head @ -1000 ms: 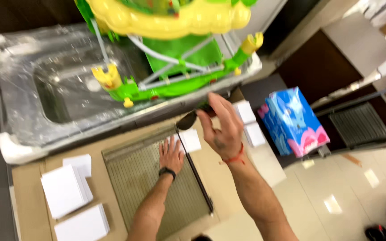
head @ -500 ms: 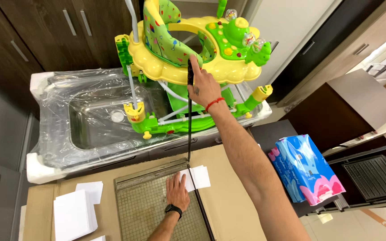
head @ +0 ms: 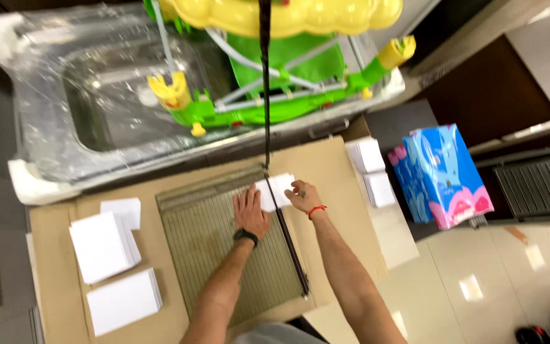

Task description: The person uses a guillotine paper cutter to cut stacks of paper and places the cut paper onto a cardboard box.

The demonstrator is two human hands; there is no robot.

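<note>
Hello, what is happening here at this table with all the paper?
A person is working at a paper cutter that sits on a sheet of cardboard. Its blade arm stands raised. The left hand presses flat on a small white sheet at the cutting edge, and the right hand touches the same sheet from the other side. Stacks of white paper lie to the left, and smaller cut stacks to the right.

Bright, even indoor light fills the scene. Glare streaks the plastic-wrapped steel sink [head: 97, 102], and pale reflections spot the glossy floor tiles [head: 510, 280]. Shadows on the cardboard-topped counter [head: 338, 165] are soft and faint. The whole frame is slightly motion-blurred, softest toward the edges, with mild wide-angle stretch.
</note>
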